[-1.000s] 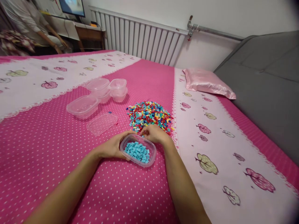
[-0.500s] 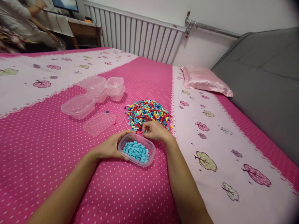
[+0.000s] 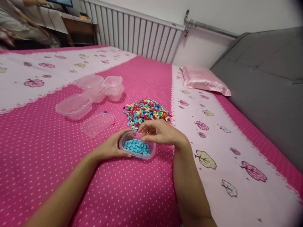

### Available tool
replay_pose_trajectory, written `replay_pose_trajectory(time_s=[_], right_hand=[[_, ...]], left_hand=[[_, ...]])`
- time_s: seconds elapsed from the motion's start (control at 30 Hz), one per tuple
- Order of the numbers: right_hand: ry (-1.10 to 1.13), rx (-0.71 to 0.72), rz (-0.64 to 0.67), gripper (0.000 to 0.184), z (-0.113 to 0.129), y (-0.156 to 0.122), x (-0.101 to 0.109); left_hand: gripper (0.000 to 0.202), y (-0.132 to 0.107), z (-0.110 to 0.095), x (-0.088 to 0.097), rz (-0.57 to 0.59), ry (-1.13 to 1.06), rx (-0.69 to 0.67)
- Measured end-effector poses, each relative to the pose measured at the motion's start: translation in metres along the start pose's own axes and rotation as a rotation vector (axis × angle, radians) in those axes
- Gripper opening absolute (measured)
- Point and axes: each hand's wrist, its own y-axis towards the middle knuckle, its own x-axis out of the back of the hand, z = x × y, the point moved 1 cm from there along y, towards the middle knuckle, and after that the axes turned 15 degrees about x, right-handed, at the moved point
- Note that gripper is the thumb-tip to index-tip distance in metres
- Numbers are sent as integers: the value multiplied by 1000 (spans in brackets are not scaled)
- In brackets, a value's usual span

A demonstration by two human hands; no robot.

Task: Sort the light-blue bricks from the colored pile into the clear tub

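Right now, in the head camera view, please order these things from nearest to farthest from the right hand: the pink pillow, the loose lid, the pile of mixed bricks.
From the right hand:
1. Pile of mixed bricks: just beyond the fingers, straight ahead.
2. Loose lid: to the left, flat on the dotted cover.
3. Pink pillow: far ahead on the right, by the wall.

No readable txt anywhere.

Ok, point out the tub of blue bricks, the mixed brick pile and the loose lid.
tub of blue bricks (image 3: 137, 147): head view, on the blue bricks inside.
mixed brick pile (image 3: 146, 110): head view, pile's middle.
loose lid (image 3: 97, 124): head view, lid's centre.
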Motion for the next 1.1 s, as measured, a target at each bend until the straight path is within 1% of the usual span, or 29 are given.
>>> replay_pose_trajectory(time_s=[0.03,0.07,0.1,0.13,0.17,0.2,0.23,0.27,0.3,0.33,0.37,0.4,0.47,0.63,0.7,0.77,0.83,0.87,0.93,1.0,1.03,1.1], right_hand=[[-22,-10,-12,19,-1,0,1],[-77,-31,-66,19,-4,-1,3],[-168,-79,-154,18,-8,-2,7],[-286,-162,-256,18,-13,-4,12],[-414,-281,-343,20,-18,-7,18],[-531,-426,-398,23,-24,-11,23],[-622,-579,-405,27,-31,-14,27],[-672,-716,-369,32,-37,-17,31],[-690,-824,-310,37,-44,-19,33],[-687,-896,-245,41,-49,-20,34],[-675,-930,-190,43,-55,-20,34],[-663,-928,-149,44,-59,-19,34],[-640,-852,-104,43,-66,-16,31],[-554,-614,-114,52,-71,-11,25],[-453,-520,-92,51,-70,-9,23],[-297,-426,-71,48,-68,-8,20],[-167,-343,-92,47,-66,-6,18],[-131,-306,-129,46,-65,-5,17],[-146,-252,-231,43,-65,-3,18],[-268,-273,-353,38,-66,-4,21],[-363,-327,-410,36,-67,-5,24],[-558,-515,-498,34,-71,-9,28]], left_hand=[[86,0,0,0,4,-3,0],[86,0,-1,0,8,-10,1],[86,0,-1,-1,11,-19,4],[86,0,-1,-1,12,-31,6],[86,0,0,-1,13,-43,8],[86,0,0,-1,15,-51,10],[86,0,1,-1,15,-56,11],[86,0,1,-1,17,-59,12],[86,0,2,0,16,-63,12],[86,0,2,0,15,-63,14],[86,1,2,0,14,-61,15],[86,1,2,0,13,-58,15],[86,1,2,0,13,-57,16],[86,1,1,0,22,-60,22],[86,1,1,-1,20,-52,23],[87,1,1,-1,17,-44,27],[87,1,0,-1,13,-40,26],[87,0,0,-1,11,-39,23],[87,0,0,0,7,-31,16],[87,1,1,0,5,-16,14],[87,1,1,0,6,-10,15],[87,1,2,0,11,-13,19]])
